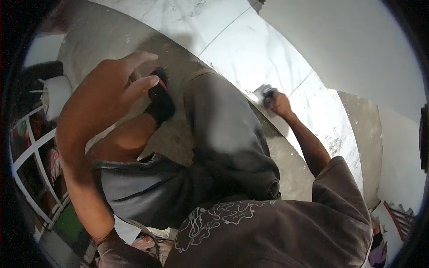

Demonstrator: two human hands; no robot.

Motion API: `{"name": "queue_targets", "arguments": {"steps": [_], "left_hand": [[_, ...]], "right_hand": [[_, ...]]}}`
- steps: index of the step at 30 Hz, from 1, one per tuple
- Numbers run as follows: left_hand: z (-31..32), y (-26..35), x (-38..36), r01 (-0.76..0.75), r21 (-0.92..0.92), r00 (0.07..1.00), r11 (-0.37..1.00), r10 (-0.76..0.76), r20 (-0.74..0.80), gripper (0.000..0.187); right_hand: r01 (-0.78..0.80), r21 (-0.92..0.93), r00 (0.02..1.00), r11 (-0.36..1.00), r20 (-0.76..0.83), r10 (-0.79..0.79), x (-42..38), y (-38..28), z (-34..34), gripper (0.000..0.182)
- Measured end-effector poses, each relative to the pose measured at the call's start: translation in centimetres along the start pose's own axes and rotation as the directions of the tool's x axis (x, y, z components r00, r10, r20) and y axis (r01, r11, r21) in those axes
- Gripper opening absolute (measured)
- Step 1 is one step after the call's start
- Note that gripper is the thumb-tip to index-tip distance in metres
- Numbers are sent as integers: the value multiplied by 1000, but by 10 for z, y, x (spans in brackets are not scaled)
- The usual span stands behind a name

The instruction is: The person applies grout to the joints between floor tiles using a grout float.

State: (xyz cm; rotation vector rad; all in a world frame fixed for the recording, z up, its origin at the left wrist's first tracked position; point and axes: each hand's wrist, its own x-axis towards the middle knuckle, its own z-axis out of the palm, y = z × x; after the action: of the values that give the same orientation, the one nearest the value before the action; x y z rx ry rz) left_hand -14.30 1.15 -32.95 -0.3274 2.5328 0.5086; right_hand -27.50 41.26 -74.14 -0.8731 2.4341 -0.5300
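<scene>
Right hand (pixel 281 106) — fingers clamped on a dark-handled tool (pixel 267 95) (blurred), which lies over the white tiles (pixel 250 53) near their edge. Left hand (pixel 117 82) — raised, thumb and fingers apart, beside the black sock (pixel 161 105).

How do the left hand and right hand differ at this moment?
The left hand is partly open with no visible object in its grasp; the right hand is closed around a blurred, dark-handled tool. The left hand looks larger, nearer the camera; the right hand looks smaller, out by the edge of the white tiles. Both are bare.
</scene>
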Motion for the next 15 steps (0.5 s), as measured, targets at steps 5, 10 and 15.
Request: {"name": "queue_targets", "arguments": {"steps": [5,10,15], "left_hand": [[-2,-4,-4,-24,-21,999,999,23,-31,43],[2,-7,-13,10,-100,996,995,-19,-91,43],[23,-11,-42,143,-106,985,984,-152,-77,42]], "right_hand": [[-251,128,967,959,86,242,44,-12,-36,36],[61,-110,979,992,201,-38,65,-38,-13,35],[276,-191,934,942,285,-216,121,-64,-27,26]]}}
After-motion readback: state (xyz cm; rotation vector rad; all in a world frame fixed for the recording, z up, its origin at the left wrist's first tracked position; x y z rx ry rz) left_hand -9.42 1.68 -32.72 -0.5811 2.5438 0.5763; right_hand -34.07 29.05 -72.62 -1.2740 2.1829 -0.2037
